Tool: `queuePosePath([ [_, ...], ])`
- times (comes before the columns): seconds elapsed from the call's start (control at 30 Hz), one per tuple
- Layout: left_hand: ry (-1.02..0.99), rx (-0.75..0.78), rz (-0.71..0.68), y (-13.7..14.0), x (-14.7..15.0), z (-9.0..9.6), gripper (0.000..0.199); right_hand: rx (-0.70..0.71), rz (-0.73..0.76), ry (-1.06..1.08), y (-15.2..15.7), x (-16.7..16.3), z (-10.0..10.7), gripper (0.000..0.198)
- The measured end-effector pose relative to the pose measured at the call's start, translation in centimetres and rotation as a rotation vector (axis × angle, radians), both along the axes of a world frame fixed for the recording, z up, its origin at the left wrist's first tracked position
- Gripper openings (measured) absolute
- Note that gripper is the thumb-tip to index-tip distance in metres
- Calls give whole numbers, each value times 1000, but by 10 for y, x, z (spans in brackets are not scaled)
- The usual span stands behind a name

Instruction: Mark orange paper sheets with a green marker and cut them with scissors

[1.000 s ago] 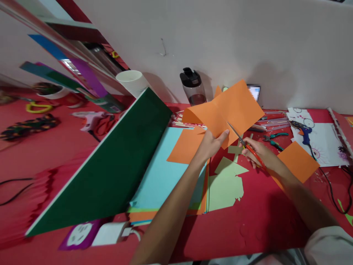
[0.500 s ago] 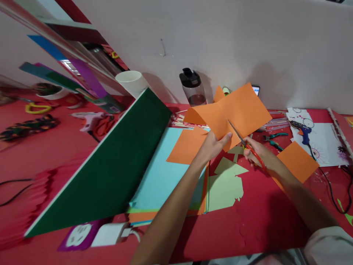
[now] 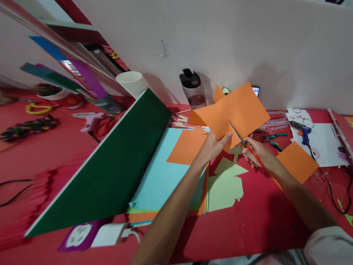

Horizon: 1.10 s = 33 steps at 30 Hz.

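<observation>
A large sheet of orange paper (image 3: 242, 106) is held up over the table, its left side curling. My left hand (image 3: 213, 145) pinches its lower edge, thumb on top. My right hand (image 3: 255, 151) grips a pair of scissors (image 3: 252, 152) with red handles, and the blades reach into the sheet from below right. Beneath my left hand another orange piece (image 3: 184, 146) lies on a stack of light blue paper (image 3: 162, 180). Pale green paper scraps (image 3: 224, 187) lie below both hands. A further orange sheet (image 3: 298, 162) rests right of my right hand.
A dark green board (image 3: 110, 173) leans up at the left. Behind stand a tumbler (image 3: 193, 88) and a white cup (image 3: 132, 82). Pliers (image 3: 275, 138) and a blue glue gun (image 3: 305, 134) lie to the right. A white adapter (image 3: 109, 235) sits near the front edge.
The left part of the held orange sheet has drawn slightly to the right and bends more. Both hands and the scissors stay almost where they were.
</observation>
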State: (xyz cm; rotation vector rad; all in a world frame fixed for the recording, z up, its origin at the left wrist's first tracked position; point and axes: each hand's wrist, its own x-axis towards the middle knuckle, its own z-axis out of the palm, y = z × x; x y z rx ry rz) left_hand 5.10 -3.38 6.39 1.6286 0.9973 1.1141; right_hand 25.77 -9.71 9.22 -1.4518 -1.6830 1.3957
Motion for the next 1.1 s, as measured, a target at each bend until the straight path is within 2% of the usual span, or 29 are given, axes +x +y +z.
queuePosePath([
  [0.3,-45,-19,-10,-1,2,4,54,15,-1,46,1,3,-10,29],
  [0.57,-34,-43,-9,0,1,2,45,-14,-31,60,0,2,-14,27],
  [0.9,-90,-102,33,0,0,1,42,-39,6,148,3,3,-12,49],
  [1.1,-66,-109,3,-5,1,7,43,-4,25,95,3,5,-16,49],
])
